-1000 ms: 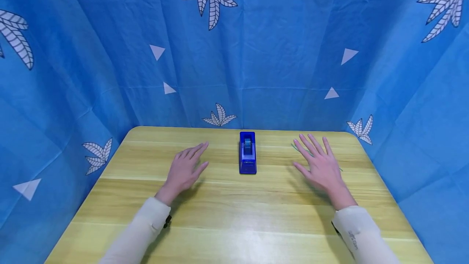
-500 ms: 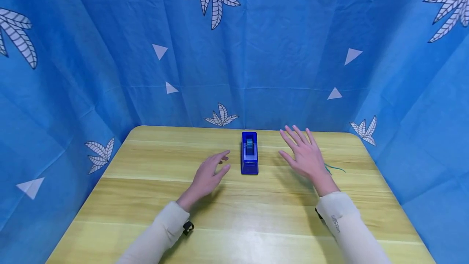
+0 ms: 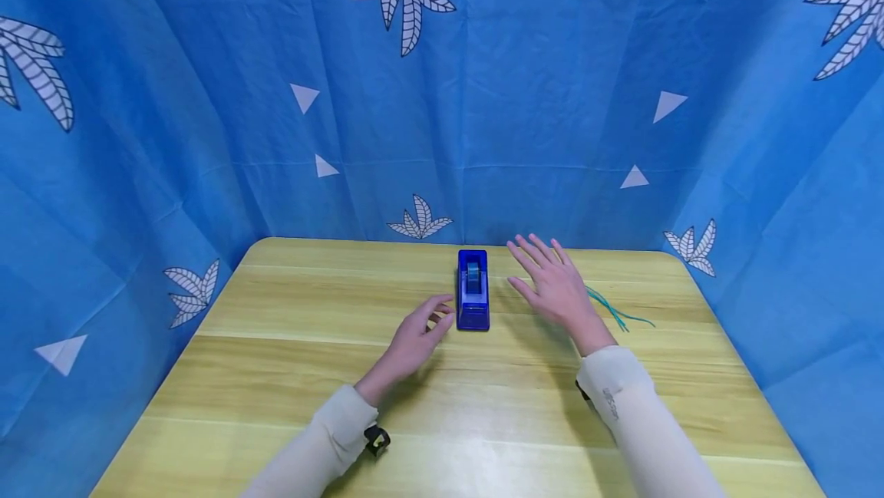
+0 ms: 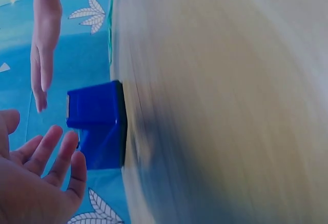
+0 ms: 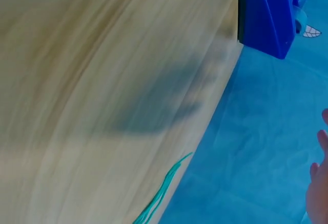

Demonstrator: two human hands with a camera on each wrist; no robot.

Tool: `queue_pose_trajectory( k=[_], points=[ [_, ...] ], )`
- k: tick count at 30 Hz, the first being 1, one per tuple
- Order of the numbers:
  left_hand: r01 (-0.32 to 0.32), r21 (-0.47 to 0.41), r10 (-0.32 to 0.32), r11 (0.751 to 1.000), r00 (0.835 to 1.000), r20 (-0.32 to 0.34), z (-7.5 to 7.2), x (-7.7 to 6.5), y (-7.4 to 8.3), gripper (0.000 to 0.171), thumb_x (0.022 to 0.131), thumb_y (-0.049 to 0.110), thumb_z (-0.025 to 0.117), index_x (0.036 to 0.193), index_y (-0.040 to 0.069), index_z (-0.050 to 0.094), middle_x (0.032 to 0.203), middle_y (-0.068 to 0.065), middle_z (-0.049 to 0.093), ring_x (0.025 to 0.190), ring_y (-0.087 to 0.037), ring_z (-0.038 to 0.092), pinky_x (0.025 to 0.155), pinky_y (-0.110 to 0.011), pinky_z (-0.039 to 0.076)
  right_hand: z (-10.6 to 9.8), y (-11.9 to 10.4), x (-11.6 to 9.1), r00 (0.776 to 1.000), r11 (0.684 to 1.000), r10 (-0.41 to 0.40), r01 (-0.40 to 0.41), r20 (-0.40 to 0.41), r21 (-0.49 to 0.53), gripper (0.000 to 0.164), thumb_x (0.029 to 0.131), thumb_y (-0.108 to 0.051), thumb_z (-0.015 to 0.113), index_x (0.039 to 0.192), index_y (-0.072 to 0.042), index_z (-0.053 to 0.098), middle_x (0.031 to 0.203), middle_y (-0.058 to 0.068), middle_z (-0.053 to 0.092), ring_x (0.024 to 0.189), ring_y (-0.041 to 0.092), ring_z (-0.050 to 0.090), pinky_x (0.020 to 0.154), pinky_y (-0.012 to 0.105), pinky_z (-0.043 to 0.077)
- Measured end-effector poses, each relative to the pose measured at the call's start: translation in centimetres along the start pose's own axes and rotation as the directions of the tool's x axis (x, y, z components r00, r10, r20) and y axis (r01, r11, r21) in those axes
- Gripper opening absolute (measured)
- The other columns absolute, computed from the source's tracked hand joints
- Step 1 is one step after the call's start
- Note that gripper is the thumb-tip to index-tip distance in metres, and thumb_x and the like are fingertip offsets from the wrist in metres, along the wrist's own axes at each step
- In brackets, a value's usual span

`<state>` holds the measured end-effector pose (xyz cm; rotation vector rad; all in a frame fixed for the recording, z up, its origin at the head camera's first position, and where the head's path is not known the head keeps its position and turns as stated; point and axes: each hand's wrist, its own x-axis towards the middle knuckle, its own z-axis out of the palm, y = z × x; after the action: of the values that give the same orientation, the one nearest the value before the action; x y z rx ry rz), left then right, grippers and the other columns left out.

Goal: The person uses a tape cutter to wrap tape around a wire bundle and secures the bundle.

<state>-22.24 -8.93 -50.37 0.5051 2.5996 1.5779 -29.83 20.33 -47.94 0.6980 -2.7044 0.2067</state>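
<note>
A blue tape dispenser (image 3: 473, 314) with a roll of tape in it stands on the wooden table, between the two hands. Just left of it, the left hand (image 3: 417, 333) hovers with bent, spread fingers, its fingertips close to the dispenser's side in the head view. In the left wrist view the fingers reach toward the dispenser (image 4: 97, 106) and hold nothing. On the other side, the right hand (image 3: 552, 291) is raised over the table with straight, spread fingers, and its shadow falls on the wood. Green strings (image 3: 611, 306) lie to the right, partly hidden by the right hand.
The wooden table (image 3: 483, 421) has rounded far corners. A blue curtain (image 3: 539, 84) with leaf and triangle prints hangs behind it and along both sides. Each wrist has a dark strap (image 3: 376, 440) at the cuff.
Both hands have moved inward toward the tape dispenser, the left going right and the right going left. More of the green strings shows. The dispenser has stayed in place on the table.
</note>
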Motion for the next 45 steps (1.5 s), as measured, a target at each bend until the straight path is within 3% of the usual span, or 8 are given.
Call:
queue_pose_trajectory(
  k=[5,10,13,21,28,36,45],
  points=[
    [0.051,-0.114,-0.05,0.992,0.999,0.01,0.9,0.2,0.3,0.046,0.11,0.039,0.051,0.149,0.015,0.052,0.128,-0.009,0.065,0.114,-0.029,0.064,0.094,-0.046,0.054,0.7,-0.6,1.3,0.999,0.999,-0.021,0.02,0.033,0.04,0.063,0.107,-0.045,0.051,0.162,-0.018,0.035,0.168,0.006,0.036,0.156,0.032,0.029,0.129,0.054,0.015],
    [0.105,-0.237,-0.097,0.966,0.994,0.043,1.9,0.3,0.6,0.045,0.11,0.035,0.05,0.15,0.014,0.052,0.128,-0.015,0.065,0.112,-0.038,0.065,0.091,-0.051,0.055,1.7,-1.0,2.2,0.997,0.992,-0.034,0.025,0.076,0.12,0.06,0.108,-0.04,0.051,0.161,-0.015,0.037,0.166,0.009,0.039,0.155,0.034,0.032,0.128,0.055,0.017],
    [0.124,-0.283,-0.111,0.951,0.992,0.061,2.4,0.3,0.7,0.044,0.111,0.034,0.049,0.149,0.013,0.051,0.128,-0.017,0.067,0.11,-0.037,0.065,0.092,-0.049,0.054,2.4,-1.2,2.5,0.994,0.983,-0.016,-0.004,0.109,0.184,0.059,0.109,-0.038,0.051,0.161,-0.015,0.036,0.166,0.01,0.037,0.155,0.035,0.031,0.128,0.055,0.019],
    [0.195,-0.351,-0.171,0.916,0.98,0.096,3.1,-0.1,0.7,0.039,0.111,0.031,0.047,0.146,0.017,0.053,0.129,-0.017,0.067,0.105,-0.027,0.065,0.09,-0.042,0.054,4.0,-1.7,3.1,0.988,0.95,0.019,-0.066,0.156,0.305,0.06,0.11,-0.038,0.047,0.163,-0.015,0.032,0.169,0.01,0.031,0.156,0.035,0.029,0.125,0.059,0.024],
    [0.212,-0.38,-0.184,0.9,0.977,0.11,3.3,-0.2,0.5,0.039,0.111,0.03,0.047,0.145,0.012,0.053,0.129,-0.02,0.065,0.106,-0.032,0.065,0.089,-0.042,0.055,4.6,-1.7,3.3,0.979,0.936,0.048,-0.113,0.199,0.333,0.061,0.11,-0.043,0.047,0.162,-0.016,0.033,0.169,0.011,0.032,0.155,0.037,0.03,0.125,0.059,0.025],
    [0.186,-0.375,-0.202,0.908,0.979,-0.002,2.9,0.8,0.5,0.037,0.11,0.031,0.051,0.141,0.012,0.057,0.126,-0.016,0.068,0.102,-0.026,0.067,0.088,-0.043,0.056,4.7,-1.5,3.4,0.975,0.931,0.051,-0.125,0.216,0.342,0.062,0.109,-0.048,0.046,0.163,-0.019,0.033,0.169,0.009,0.032,0.156,0.035,0.029,0.125,0.058,0.024],
    [0.234,-0.374,-0.305,0.897,0.941,-0.144,3.0,3.1,0.3,0.032,0.106,0.032,0.06,0.131,0.014,0.066,0.119,-0.007,0.065,0.102,-0.032,0.063,0.082,-0.039,0.053,5.1,-1.3,3.6,0.973,0.928,0.052,-0.13,0.225,0.349,0.063,0.109,-0.048,0.046,0.163,-0.019,0.033,0.169,0.008,0.032,0.156,0.033,0.028,0.126,0.057,0.023]
  ],
)
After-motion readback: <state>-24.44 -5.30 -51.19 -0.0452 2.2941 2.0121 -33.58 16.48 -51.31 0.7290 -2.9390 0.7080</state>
